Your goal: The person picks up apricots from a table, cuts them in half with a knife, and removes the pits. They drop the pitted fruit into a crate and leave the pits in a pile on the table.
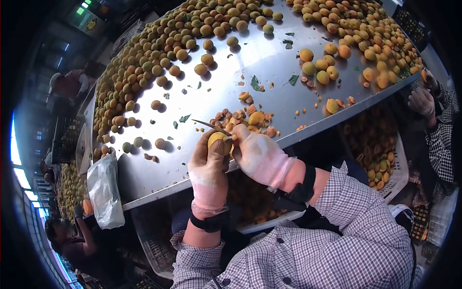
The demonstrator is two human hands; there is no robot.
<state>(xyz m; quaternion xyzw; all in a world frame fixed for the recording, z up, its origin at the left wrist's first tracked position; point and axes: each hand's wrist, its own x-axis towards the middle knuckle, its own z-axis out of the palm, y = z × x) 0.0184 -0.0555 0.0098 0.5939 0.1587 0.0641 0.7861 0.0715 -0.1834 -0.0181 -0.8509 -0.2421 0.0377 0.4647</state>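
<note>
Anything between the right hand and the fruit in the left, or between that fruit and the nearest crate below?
Beyond the knife it holds, nothing visible separates the right hand from the fruit. Toward the white crate, the table edge appears to intervene.

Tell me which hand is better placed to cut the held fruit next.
Likely the right hand: it grips the knife, whose blade lies close to the fruit in the left hand.

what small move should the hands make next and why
Probably turn the yellow fruit slightly against the knife, keeping fingers off the edge: the left hand grips the fruit, the right hand holds the knife beside it, and cut pieces lie just beyond. Whether this fruit is already cut, I can't tell.
</note>
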